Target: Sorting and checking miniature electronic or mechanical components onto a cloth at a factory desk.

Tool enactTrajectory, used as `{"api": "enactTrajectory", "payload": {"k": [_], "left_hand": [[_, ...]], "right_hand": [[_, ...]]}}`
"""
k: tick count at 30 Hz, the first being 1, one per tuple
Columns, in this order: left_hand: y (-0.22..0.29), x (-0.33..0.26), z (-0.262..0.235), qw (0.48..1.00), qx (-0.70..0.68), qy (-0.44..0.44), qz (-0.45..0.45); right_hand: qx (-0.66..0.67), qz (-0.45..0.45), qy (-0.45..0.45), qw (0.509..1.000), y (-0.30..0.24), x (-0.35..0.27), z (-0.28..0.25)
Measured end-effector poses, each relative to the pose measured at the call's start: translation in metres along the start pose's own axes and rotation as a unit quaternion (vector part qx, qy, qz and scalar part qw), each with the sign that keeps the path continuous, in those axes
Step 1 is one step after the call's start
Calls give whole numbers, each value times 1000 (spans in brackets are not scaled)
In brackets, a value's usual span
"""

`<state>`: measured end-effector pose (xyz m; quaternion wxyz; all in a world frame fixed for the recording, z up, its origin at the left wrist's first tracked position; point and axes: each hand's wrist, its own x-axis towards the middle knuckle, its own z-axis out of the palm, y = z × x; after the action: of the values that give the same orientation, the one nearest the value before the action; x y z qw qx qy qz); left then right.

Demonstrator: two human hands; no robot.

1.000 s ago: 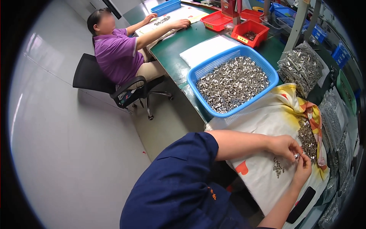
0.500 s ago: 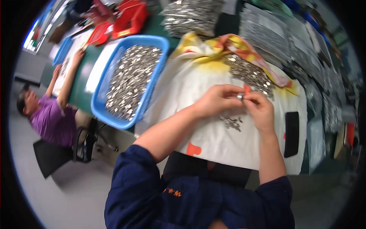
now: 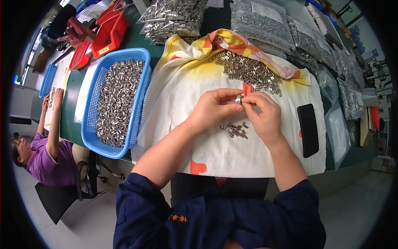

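Over the white cloth (image 3: 178,112) my two hands meet fingertip to fingertip. My left hand (image 3: 213,106) pinches a small silvery metal sleeve (image 3: 239,99) between thumb and fingers. Against the same piece press the closed thumb and fingertips of my right hand (image 3: 265,114), which partly hide it. Just below the hands lies a small loose group of metal sleeves (image 3: 235,130). Beyond them a larger heap of sleeves (image 3: 248,70) rests by the cloth's bunched, coloured edge.
A blue plastic basket (image 3: 86,124) full of metal sleeves stands to the left. A black phone (image 3: 308,130) lies at the right. Bags of metal parts (image 3: 265,20) pile up behind. Red bins (image 3: 110,35) stand far left, near a co-worker in purple (image 3: 52,159).
The whole view has swung, so the table appears farther left. My hands stay together at the metal sleeve, with little change in their grip.
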<state>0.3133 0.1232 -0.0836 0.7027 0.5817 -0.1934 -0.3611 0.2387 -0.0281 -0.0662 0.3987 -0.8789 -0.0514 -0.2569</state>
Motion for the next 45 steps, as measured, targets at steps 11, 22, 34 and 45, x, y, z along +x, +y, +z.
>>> {"api": "enactTrajectory", "payload": {"k": [11,22,34,45], "left_hand": [[1,-2,1,999,-27,-39,-16],[-1,-6,6,993,16,-112,-43],[1,-6,3,992,-45,-107,-50],[0,0,-3,996,-66,-62,-16]], "right_hand": [[162,167,-112,966,14,1,-9],[-178,57,15,982,48,10,-6],[-239,39,-53,969,38,8,-2],[-192,37,-96,976,31,3,-9]]}}
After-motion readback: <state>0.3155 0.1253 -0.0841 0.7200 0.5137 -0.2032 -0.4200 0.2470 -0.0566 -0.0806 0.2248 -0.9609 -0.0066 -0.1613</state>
